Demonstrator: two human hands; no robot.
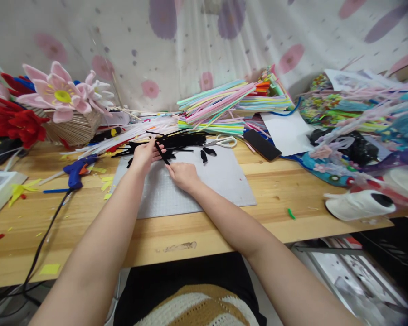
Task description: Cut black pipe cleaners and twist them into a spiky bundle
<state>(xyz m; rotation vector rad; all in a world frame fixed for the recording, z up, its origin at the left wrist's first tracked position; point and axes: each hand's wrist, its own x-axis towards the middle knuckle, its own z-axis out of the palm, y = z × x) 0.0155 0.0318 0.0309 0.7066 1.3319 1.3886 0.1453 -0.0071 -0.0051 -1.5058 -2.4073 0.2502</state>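
My left hand [144, 155] and my right hand [182, 175] pinch the two ends of a black pipe cleaner [162, 154] above a grey cutting mat [221, 181]. The stem runs slanted between the hands. Just behind them lies a loose pile of black pipe cleaners [177, 140]. Two short black bent pieces [206, 153] rest on the mat to the right of the hands.
A blue glue gun [77, 171] with its black cord lies left of the mat. White scissors [226, 141], a black phone [261, 145], stacks of pastel pipe cleaners [224, 102], pink and red craft flowers [54, 93] and a white tape dispenser [358, 204] crowd the wooden table [292, 190].
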